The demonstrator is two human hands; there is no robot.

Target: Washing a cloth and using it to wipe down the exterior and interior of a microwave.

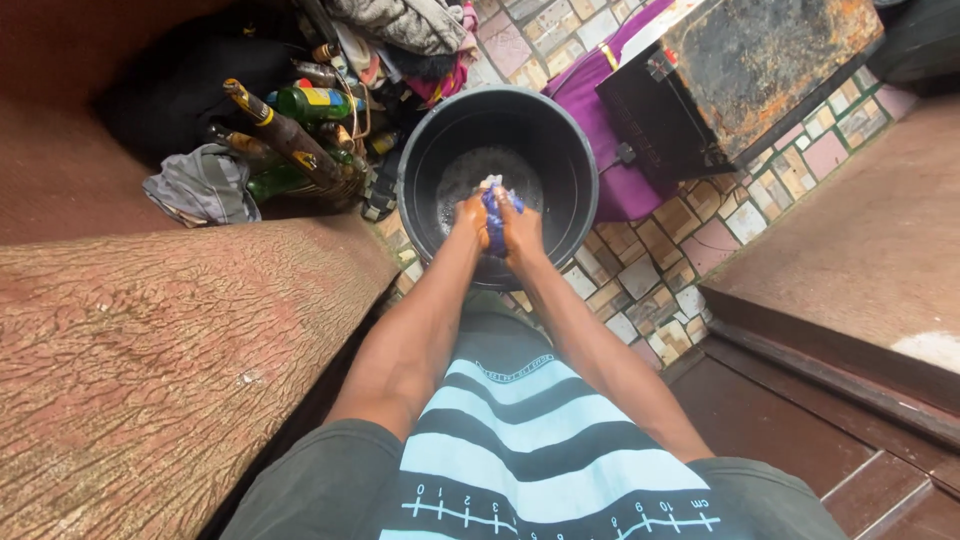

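Left hand [472, 213] and right hand [520, 225] squeezed tight together on blue cloth [495, 212], held over black bucket [497, 180], so drips likely fall into soapy water inside. Bucket sits on tiled floor [650, 270], close in front of person. Left of bucket: pile of bottles [300, 135], 1 green with yellow-and-red label. Rusty black box [740, 80] on right.

Basket of glass bottles [300, 140] and a grey rag [200, 185] sit by the wall, rusty metal box [745, 75] on the tiled floor [650, 270].
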